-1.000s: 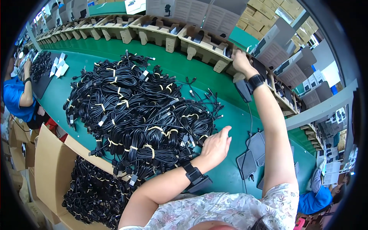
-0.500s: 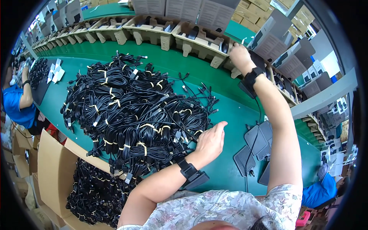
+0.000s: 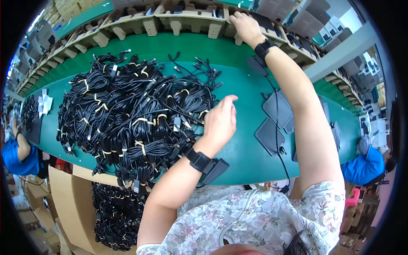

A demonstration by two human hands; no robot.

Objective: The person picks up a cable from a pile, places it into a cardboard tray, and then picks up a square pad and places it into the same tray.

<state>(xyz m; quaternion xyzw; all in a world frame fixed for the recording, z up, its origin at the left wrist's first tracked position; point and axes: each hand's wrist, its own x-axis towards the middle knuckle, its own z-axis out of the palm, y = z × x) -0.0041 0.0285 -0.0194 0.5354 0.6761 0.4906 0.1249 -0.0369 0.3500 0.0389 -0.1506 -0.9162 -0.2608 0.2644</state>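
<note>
My left hand (image 3: 221, 121) rests against the right edge of a large pile of black cables (image 3: 127, 106), with its fingers stretched out and nothing seen in them. The cables are coiled and tied with pale bands, and their plugs stick out. My right arm reaches far forward. There my right hand (image 3: 247, 29) is at the end wall of a brown moulded-pulp tray (image 3: 193, 25), its fingers curled. What they grip, if anything, is hidden. Each wrist wears a black strap with a box; a thin black cord (image 3: 277, 119) runs down from the right one.
Flat dark grey devices (image 3: 270, 136) lie on the green table (image 3: 238, 161) beside my right forearm. A row of pulp trays lines the far side. A cardboard box (image 3: 70, 204) of cables stands at the front left. Blue-clad people sit left (image 3: 19, 153) and right (image 3: 369, 165).
The whole view has shifted, so the trays and table stand higher in the picture. My right hand is still at the tray and my left still by the cable pile.
</note>
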